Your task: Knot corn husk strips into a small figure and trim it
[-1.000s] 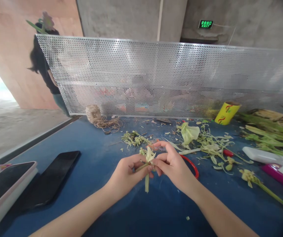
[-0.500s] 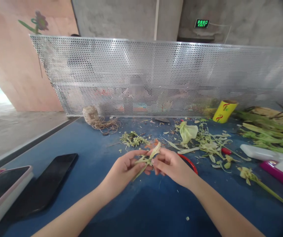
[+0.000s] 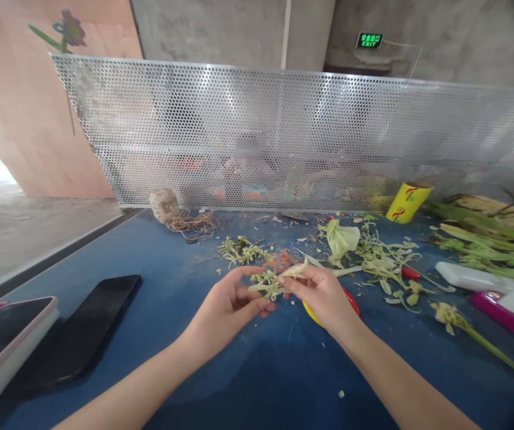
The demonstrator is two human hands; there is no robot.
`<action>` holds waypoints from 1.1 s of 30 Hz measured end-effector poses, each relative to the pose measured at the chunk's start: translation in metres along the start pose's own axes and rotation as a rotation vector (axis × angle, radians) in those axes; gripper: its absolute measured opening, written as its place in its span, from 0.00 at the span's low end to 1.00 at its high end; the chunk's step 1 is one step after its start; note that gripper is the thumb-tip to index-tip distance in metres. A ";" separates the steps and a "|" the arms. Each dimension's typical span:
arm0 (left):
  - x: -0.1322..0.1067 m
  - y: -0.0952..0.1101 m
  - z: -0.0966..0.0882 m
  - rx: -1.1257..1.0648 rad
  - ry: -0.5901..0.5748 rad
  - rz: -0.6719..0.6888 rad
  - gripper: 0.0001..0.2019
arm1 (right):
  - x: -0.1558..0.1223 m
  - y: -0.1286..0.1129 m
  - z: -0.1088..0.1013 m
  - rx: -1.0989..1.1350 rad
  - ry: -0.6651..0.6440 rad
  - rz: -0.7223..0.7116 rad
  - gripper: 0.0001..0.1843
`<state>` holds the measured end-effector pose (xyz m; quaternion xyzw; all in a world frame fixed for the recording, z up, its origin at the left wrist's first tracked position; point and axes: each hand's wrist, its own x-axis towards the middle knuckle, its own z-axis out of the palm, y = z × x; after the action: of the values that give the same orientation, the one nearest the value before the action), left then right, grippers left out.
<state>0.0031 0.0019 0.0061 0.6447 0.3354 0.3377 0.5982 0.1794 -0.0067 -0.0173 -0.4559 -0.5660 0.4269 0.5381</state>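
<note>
Both hands are working close together just above the blue table: the left hand is pinching a small green stalk between thumb and fingertips, while the right hand is gripping a pale leaf strip that is still joined to the stalk and is drawing it out to the right. The stalk is lying crosswise in the narrow gap between the two hands, held off the table surface. Judging from the grips, the stripping of outer leaves from the stalk is under way, with the strip only partly freed; taking it off cleanly would call for the left pinch to stay firm while the right hand pulls along the stalk rather than across it. A red and yellow object is lying on the table, partly hidden under the right hand. Beyond the hands, green trimmings and leafy scraps are lying scattered, with long green stems piled at the far right. A black phone is resting to the left, and a ball of twine is sitting near a perforated metal screen at the table's far edge.
</note>
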 end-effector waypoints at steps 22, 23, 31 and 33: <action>-0.008 -0.003 -0.012 0.897 0.286 0.799 0.13 | -0.007 0.001 0.003 0.186 -0.285 -0.171 0.03; -0.008 -0.003 -0.014 0.925 0.284 0.835 0.15 | -0.007 0.000 0.002 0.173 -0.280 -0.189 0.03; -0.006 0.000 -0.018 1.017 0.271 0.918 0.12 | -0.005 -0.003 -0.003 0.184 -0.313 -0.175 0.04; -0.007 0.003 -0.015 1.063 0.324 0.883 0.07 | -0.004 -0.002 -0.001 0.218 -0.289 -0.141 0.03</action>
<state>-0.0134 0.0036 0.0095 0.8666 0.2467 0.4311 -0.0476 0.1804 -0.0114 -0.0166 -0.2882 -0.6180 0.5081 0.5262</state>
